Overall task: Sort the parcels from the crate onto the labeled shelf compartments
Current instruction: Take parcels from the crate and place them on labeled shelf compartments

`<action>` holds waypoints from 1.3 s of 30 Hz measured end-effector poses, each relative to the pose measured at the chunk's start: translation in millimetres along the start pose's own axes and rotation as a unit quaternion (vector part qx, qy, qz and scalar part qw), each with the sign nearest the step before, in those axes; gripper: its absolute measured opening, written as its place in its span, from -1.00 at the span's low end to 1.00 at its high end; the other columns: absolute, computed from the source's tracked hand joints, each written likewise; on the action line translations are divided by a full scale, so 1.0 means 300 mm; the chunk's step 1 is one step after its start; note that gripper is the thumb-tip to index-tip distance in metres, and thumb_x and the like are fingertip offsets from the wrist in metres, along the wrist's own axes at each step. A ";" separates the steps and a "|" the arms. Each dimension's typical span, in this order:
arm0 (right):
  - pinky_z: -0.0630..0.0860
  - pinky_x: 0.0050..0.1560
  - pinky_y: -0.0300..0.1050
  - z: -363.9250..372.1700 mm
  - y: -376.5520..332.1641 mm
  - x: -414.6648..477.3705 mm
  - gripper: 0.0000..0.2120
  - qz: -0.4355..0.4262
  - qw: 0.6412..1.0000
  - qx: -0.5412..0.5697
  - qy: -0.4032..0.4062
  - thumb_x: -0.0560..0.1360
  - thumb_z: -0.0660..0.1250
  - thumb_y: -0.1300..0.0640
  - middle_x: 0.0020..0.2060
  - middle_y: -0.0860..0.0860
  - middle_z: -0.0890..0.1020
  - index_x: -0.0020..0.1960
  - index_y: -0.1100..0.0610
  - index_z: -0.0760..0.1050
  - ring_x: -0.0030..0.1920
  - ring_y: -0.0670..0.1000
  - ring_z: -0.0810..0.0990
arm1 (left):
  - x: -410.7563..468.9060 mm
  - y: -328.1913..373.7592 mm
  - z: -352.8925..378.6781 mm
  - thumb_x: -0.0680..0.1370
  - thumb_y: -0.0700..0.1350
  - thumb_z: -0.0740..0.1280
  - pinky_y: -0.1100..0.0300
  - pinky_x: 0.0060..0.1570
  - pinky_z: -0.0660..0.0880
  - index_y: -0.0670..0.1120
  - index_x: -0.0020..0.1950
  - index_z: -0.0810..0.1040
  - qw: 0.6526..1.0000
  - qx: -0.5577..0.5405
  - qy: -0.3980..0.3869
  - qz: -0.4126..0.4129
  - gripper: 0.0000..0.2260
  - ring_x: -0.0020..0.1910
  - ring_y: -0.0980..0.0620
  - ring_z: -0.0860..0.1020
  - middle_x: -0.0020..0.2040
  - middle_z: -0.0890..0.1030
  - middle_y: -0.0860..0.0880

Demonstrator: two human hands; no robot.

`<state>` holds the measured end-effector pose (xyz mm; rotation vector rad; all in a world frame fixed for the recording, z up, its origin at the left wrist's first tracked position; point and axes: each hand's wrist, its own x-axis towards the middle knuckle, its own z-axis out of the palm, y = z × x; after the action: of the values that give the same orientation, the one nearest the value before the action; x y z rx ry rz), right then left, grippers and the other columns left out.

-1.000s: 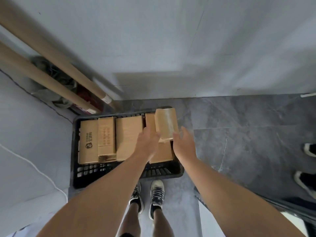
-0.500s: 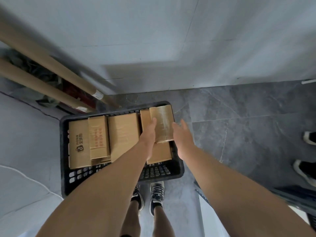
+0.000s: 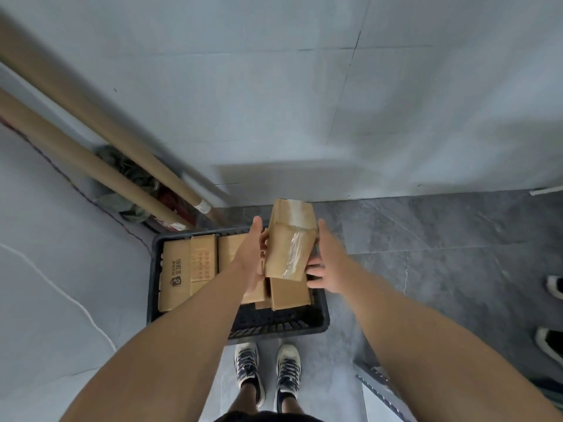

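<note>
Left hand and right hand clamp one taped parcel by its sides, held between them over the crate. Risk: slick tape on its face; a loose hold lets it drop onto boxes beneath. No shelf in view.

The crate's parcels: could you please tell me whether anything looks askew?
Nothing looks damaged. At the right end of the crate, the parcels lie overlapped and crooked, unlike the flat row on the left. The taped parcel between the left hand and right hand has wrinkled tape.
</note>
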<state>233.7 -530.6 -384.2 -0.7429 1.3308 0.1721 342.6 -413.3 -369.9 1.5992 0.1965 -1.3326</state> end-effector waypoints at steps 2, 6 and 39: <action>0.37 0.37 0.38 0.001 -0.007 -0.065 -0.10 0.015 1.000 -0.008 -0.020 0.44 0.15 -0.54 0.35 0.24 0.52 0.50 0.11 0.30 0.33 0.28 0.50 | -0.057 0.007 -0.017 0.60 0.40 -0.03 -0.15 0.33 0.31 0.04 0.27 0.52 1.000 0.010 0.013 0.006 -0.42 0.22 -0.02 0.47 0.26 0.52 -0.03; 0.36 0.35 0.43 0.021 -0.005 -0.166 -0.08 0.017 0.999 0.018 -0.041 0.38 0.26 -0.53 0.38 0.24 0.49 0.51 0.06 0.27 0.32 0.30 0.50 | -0.168 0.017 -0.040 0.60 0.40 0.03 -0.33 0.46 0.05 0.04 0.19 0.54 0.999 -0.011 0.045 0.024 -0.46 0.48 -0.14 0.28 0.30 0.46 -0.01; 0.51 0.28 0.25 0.282 0.363 -0.660 -0.53 -0.271 0.943 0.118 -0.152 0.45 0.47 0.09 0.16 0.09 0.70 0.35 0.02 0.54 0.29 0.17 0.56 | -0.654 -0.048 -0.473 0.59 -0.03 0.36 -0.13 0.26 0.49 -0.06 0.30 0.52 0.966 0.060 -0.109 0.226 -0.70 0.18 -0.11 0.60 0.13 0.68 -0.11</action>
<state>194.3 -340.9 -240.6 -0.8128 0.7974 -0.3013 350.8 -212.1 -234.6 1.4676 -0.3708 -1.1623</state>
